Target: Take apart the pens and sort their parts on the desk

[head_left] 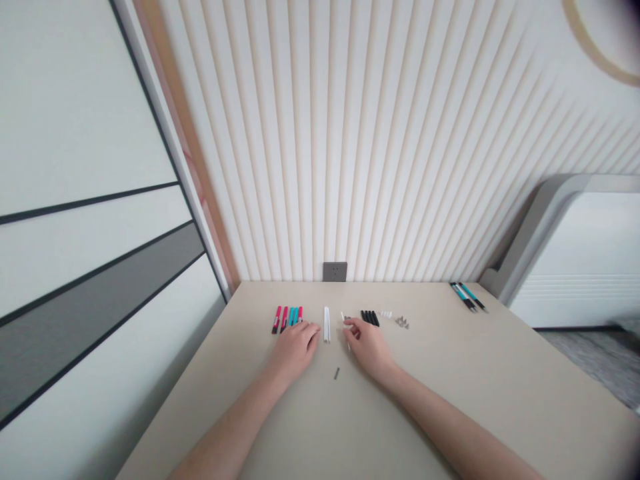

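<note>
My left hand (296, 345) rests on the table with its fingers loosely laid down and nothing visible in them, partly covering a row of pink and teal pen barrels (277, 320). Just right of it lie white pen refills (327, 325), side by side. My right hand (369, 343) has thumb and fingertips drawn together around a thin white stick (343, 315), apparently a refill; its middle is hidden by the fingers. Beyond that hand are black tubular pen parts (370, 318), in a row. A small dark spring-like piece (337, 373) lies nearer me, between the forearms.
Small white pieces (386, 314) and a scatter of grey parts (402, 323) lie right of the black ones. Teal-and-black pens (468, 297) lie at the back right corner. A ribbed wall with a socket (335, 271) bounds the table's far edge; a white panel (100, 280) stands left.
</note>
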Action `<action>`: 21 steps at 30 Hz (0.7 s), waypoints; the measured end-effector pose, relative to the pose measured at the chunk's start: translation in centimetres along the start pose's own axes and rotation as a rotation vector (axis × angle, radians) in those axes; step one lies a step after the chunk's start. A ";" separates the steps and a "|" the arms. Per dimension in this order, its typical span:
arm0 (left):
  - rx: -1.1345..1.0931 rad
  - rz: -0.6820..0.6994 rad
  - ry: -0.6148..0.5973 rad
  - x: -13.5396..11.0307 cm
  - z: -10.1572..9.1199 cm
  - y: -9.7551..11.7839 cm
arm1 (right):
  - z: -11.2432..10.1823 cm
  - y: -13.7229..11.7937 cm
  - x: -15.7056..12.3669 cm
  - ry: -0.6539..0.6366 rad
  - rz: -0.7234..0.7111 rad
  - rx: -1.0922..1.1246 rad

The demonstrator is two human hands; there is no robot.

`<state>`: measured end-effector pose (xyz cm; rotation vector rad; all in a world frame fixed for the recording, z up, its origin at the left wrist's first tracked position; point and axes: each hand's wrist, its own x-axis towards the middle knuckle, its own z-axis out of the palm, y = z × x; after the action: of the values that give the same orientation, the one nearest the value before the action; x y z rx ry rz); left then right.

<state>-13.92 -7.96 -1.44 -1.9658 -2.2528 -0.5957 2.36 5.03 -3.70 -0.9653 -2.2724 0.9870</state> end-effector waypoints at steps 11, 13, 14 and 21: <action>0.043 0.058 -0.043 -0.3 1.3 0.1 | 1.2 -1.2 -0.6 -0.035 -0.262 -0.389; 0.044 0.059 -0.042 -0.3 1.5 0.1 | 1.2 -1.1 -0.7 -0.038 -0.303 -0.407; 0.045 0.056 -0.044 -0.3 1.6 0.1 | 1.3 -1.0 -0.6 -0.035 -0.316 -0.413; 0.063 0.034 -0.077 -0.1 1.5 0.3 | 1.5 -0.6 -0.3 -0.058 -0.364 -0.380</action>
<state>-13.36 -7.50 -2.75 -2.0258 -2.2468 -0.4470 1.28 3.89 -4.20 -0.6286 -2.6168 0.4441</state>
